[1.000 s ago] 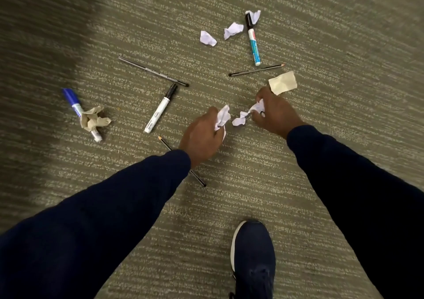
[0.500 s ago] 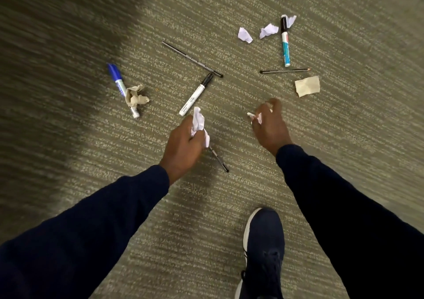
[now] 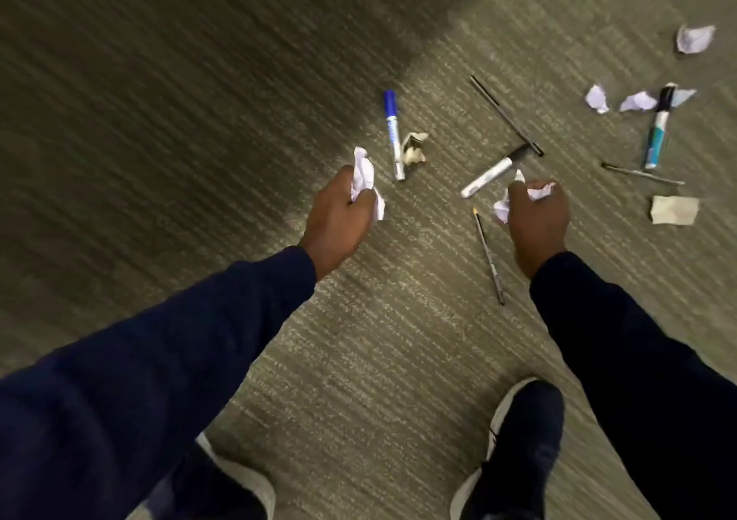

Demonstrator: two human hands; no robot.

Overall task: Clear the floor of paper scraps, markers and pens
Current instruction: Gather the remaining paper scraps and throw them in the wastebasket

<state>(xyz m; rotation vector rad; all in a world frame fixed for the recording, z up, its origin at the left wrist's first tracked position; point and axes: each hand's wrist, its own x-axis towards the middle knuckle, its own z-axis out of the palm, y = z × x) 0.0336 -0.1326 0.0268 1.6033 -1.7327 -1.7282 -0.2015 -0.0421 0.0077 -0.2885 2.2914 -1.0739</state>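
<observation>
Left hand (image 3: 339, 216): your fingers are curled tight around a crumpled white scrap (image 3: 363, 178), which sticks out above and beside your knuckles; the hand is raised off the carpet.
Right hand (image 3: 536, 220): also closed into a fist, with white crumpled paper (image 3: 539, 191) poking out at the top and at the left side of it.
Pencil (image 3: 488, 254): lies on the carpet between your two hands, running toward your right sleeve, untouched.
White marker (image 3: 494, 170): black-capped, on the floor just above your right fist, its cap end close to a thin black pen (image 3: 505, 114).
Blue marker (image 3: 393, 134): on the floor above your left hand, with a crumpled tan scrap (image 3: 414, 148) just beside it.
Far right group: a teal marker (image 3: 658, 128) with three small white scraps near its cap, the nearest being the middle scrap (image 3: 637, 101); a thin dark pen (image 3: 642, 173) below it; a flat tan paper piece (image 3: 674, 209) lower still.
Top right: one more white ball of paper (image 3: 694, 39), well apart from the rest.
Carpet (image 3: 379, 340): grey-green and striped, darker to the left.
Shoes: your right shoe (image 3: 514, 451) is planted below the right arm; the left one is mostly hidden by the sleeve.
</observation>
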